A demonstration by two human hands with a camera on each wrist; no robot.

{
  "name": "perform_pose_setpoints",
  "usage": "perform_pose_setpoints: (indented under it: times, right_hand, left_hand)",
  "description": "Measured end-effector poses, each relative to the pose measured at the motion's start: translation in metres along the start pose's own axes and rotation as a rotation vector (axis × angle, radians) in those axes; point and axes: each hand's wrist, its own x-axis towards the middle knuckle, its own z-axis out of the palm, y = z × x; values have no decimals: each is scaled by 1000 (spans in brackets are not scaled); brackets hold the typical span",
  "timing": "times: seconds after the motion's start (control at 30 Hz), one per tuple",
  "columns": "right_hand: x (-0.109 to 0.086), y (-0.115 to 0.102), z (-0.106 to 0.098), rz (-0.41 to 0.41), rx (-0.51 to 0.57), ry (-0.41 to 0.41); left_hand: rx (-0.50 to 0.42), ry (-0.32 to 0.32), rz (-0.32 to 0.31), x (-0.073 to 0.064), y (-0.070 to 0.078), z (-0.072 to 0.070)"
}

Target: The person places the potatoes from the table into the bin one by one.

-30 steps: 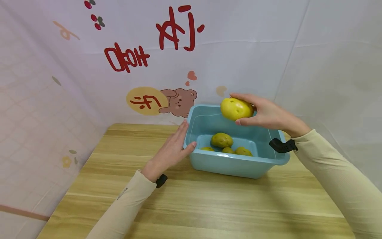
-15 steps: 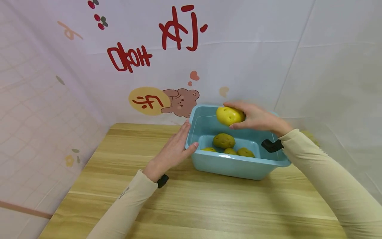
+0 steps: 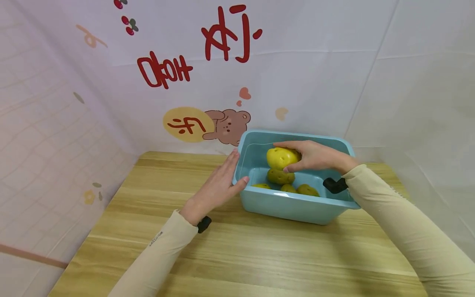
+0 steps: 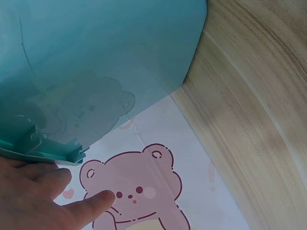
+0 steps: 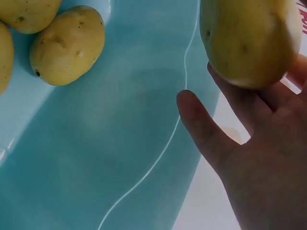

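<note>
A bright yellow potato is gripped between the thumb and fingers of my right hand, inside the top of a blue plastic basin. Below it several duller potatoes lie on the basin floor, among them one potato just under the held one and another potato by the near wall. My left hand rests with straight fingers along the basin's left rim. In the right wrist view the held potato fills the upper right, and loose potatoes sit at upper left.
The basin stands on a wood-grain table, near its back edge. Behind rises a white cloth wall printed with red characters and a cartoon bear. A black strap sits at my right wrist, over the basin's right side.
My right hand has carried the yellow potato down and slightly left, from above the back rim into the basin. The left hand stays at the rim; the view has shifted slightly.
</note>
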Motion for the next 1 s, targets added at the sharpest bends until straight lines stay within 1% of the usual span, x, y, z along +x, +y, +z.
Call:
perform_pose_setpoints:
  times: [0.13,0.37,0.47,0.53,0.63,0.7,0.8,0.9,1.0]
  right_hand:
    - [-4,3,2,11,-17,-22]
    - [-9,8,4,17,6,-106]
    - [-13,6,2,20,-19,-98]
    - [-17,4,-1,26,-32,-74]
    - [-28,-2,-8,35,-26,-12]
    - [-37,-6,-13,46,-1,42]
    - [-52,-12,-20,42,39,134]
    - [-68,-19,-25,13,76,219]
    - [-87,-26,-27,-19,106,302]
  left_hand:
    - [8,0,17,4,2,3]
    - [-2,-4,24,7,7,6]
    - [-10,-2,23,6,9,7]
    - [-16,-3,19,5,9,8]
    - [-22,-5,6,3,8,8]
    - [-22,-4,2,1,8,8]
    - [-21,8,1,1,6,7]
    - [-21,29,1,2,5,6]
    - [-10,64,9,2,4,5]
